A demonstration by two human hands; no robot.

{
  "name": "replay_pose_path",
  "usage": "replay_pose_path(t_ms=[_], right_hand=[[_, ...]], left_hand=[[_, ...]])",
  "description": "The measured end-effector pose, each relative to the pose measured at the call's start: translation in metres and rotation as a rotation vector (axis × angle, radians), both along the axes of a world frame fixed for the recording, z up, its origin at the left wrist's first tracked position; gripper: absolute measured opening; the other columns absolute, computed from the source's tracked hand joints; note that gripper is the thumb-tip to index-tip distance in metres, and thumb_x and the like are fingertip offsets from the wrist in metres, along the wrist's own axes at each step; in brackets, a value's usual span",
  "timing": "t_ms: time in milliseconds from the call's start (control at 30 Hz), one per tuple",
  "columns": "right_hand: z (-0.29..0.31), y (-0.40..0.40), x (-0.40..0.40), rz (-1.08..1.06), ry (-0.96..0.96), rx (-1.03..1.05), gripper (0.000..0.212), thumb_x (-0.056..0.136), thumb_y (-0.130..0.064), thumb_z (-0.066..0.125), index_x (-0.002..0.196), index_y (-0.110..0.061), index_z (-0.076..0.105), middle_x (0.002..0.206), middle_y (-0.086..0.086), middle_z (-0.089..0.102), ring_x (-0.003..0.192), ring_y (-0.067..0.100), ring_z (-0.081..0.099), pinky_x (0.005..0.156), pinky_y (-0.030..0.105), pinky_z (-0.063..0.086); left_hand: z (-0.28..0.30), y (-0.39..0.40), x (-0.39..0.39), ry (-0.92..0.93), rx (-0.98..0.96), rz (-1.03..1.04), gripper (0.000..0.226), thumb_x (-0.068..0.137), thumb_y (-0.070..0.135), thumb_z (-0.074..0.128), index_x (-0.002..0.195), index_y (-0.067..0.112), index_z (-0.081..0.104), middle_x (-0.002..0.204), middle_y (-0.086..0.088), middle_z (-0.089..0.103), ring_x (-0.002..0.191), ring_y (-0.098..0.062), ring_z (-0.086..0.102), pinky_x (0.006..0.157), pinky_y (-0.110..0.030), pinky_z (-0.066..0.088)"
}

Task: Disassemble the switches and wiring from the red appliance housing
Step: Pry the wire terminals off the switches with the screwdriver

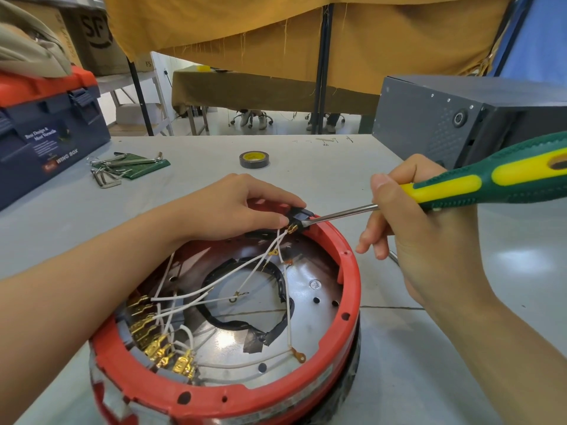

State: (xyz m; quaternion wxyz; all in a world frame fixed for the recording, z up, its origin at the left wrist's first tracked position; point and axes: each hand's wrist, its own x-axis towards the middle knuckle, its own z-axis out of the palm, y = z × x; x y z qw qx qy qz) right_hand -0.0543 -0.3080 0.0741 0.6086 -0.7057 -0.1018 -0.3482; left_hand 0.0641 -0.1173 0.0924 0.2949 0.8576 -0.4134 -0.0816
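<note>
1. Head view: red appliance housing [352, 289], a round open ring, sits on the grey counter [337, 167] close to the camera, its metal floor bared and a ragged black-taped opening at the centre.
2. White wires [196, 297] cross the interior, running from a row of brass spade terminals [153, 335] at the near-left wall to a small black switch [299, 216] at the far rim.
3. The left hand [242, 207], forearm lying over the housing's left rim, pinches that switch between thumb and fingers.
4. The right hand [426, 228] grips a green-and-yellow screwdriver [478, 182]; the shaft slants down leftwards and its tip meets the brass contacts just beneath the switch.
5. A roll of black electrical tape [254, 159] lies farther back on the counter, hex keys [122, 168] lie on a green pouch to the left, a blue toolbox with an orange lid [46, 130] stands at the left edge and a dark metal case [460, 118] at the right.
</note>
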Motion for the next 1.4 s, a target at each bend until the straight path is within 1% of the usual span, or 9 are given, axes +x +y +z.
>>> replay_pose_path(t_ms=[267, 400, 467, 567, 767, 933, 1000, 1300, 1400], right_hand=[[-0.003, -0.005, 0.006, 0.047, 0.07, 0.201, 0.032, 0.085, -0.021, 0.053, 0.055, -0.029, 0.047, 0.037, 0.001, 0.044, 0.031, 0.017, 0.041, 0.04, 0.015, 0.029], [-0.002, -0.006, 0.009, 0.08, 0.085, 0.263, 0.033, 0.083, -0.019, 0.053, 0.053, -0.028, 0.046, 0.037, 0.001, 0.041, 0.03, 0.011, 0.039, 0.046, 0.031, 0.03], [-0.002, -0.008, 0.012, 0.089, 0.104, 0.299, 0.033, 0.083, -0.019, 0.053, 0.052, -0.027, 0.044, 0.037, 0.001, 0.04, 0.031, 0.011, 0.038, 0.047, 0.033, 0.027], [-0.004, -0.01, 0.015, 0.108, 0.121, 0.347, 0.038, 0.086, -0.014, 0.052, 0.051, -0.024, 0.042, 0.038, 0.0, 0.038, 0.031, 0.012, 0.035, 0.046, 0.029, 0.025], [-0.004, -0.013, 0.019, 0.157, 0.136, 0.443, 0.044, 0.093, -0.004, 0.048, 0.053, -0.02, 0.041, 0.039, 0.001, 0.035, 0.032, 0.009, 0.029, 0.041, 0.016, 0.033], [-0.014, 0.005, 0.024, 0.138, 0.184, 0.214, 0.028, 0.078, -0.016, 0.056, 0.054, -0.023, 0.044, 0.039, -0.004, 0.036, 0.036, 0.008, 0.032, 0.04, 0.016, 0.029], [-0.011, 0.001, 0.025, 0.14, 0.187, 0.291, 0.03, 0.077, -0.016, 0.056, 0.051, -0.023, 0.042, 0.039, -0.004, 0.032, 0.035, 0.009, 0.03, 0.04, 0.018, 0.026], [-0.002, -0.014, 0.021, 0.184, 0.142, 0.416, 0.039, 0.086, -0.01, 0.052, 0.051, -0.022, 0.041, 0.04, -0.002, 0.031, 0.034, 0.009, 0.028, 0.039, 0.019, 0.028], [-0.002, -0.015, 0.018, 0.173, 0.124, 0.42, 0.042, 0.091, -0.008, 0.051, 0.052, -0.021, 0.042, 0.041, -0.003, 0.033, 0.033, 0.008, 0.029, 0.04, 0.018, 0.031]], left_hand=[[0.002, -0.001, 0.0, 0.004, 0.033, -0.001, 0.033, 0.089, 0.028, 0.064, 0.106, 0.056, 0.06, 0.121, 0.022, 0.062, 0.114, -0.002, 0.056, 0.108, -0.036, 0.038], [0.003, -0.001, 0.0, 0.004, 0.034, -0.001, 0.033, 0.091, 0.026, 0.062, 0.11, 0.052, 0.061, 0.121, 0.021, 0.063, 0.115, -0.001, 0.055, 0.109, -0.036, 0.037], [0.003, -0.001, 0.0, 0.015, 0.028, -0.001, 0.033, 0.092, 0.023, 0.06, 0.11, 0.052, 0.061, 0.122, 0.02, 0.063, 0.116, -0.001, 0.055, 0.109, -0.036, 0.037], [0.003, -0.002, 0.0, 0.021, 0.03, -0.006, 0.036, 0.094, 0.021, 0.057, 0.109, 0.053, 0.06, 0.123, 0.019, 0.062, 0.118, -0.002, 0.054, 0.11, -0.037, 0.036], [0.001, -0.001, 0.001, 0.017, 0.021, -0.004, 0.037, 0.094, 0.019, 0.055, 0.11, 0.052, 0.061, 0.122, 0.021, 0.063, 0.117, 0.001, 0.054, 0.11, -0.034, 0.036], [0.0, -0.002, 0.001, 0.014, 0.006, -0.006, 0.038, 0.094, 0.019, 0.054, 0.107, 0.053, 0.062, 0.119, 0.023, 0.064, 0.115, 0.002, 0.055, 0.109, -0.034, 0.037], [0.0, -0.003, 0.001, 0.016, -0.008, -0.016, 0.038, 0.094, 0.016, 0.054, 0.106, 0.052, 0.062, 0.119, 0.021, 0.064, 0.115, 0.001, 0.055, 0.109, -0.034, 0.037], [-0.002, -0.001, 0.002, 0.032, -0.033, -0.038, 0.035, 0.094, 0.015, 0.056, 0.113, 0.044, 0.063, 0.121, 0.023, 0.062, 0.113, 0.011, 0.053, 0.101, -0.007, 0.034], [-0.002, 0.001, 0.001, 0.032, -0.06, -0.04, 0.037, 0.092, 0.014, 0.058, 0.114, 0.044, 0.06, 0.122, 0.023, 0.061, 0.113, 0.011, 0.053, 0.099, -0.004, 0.034]])
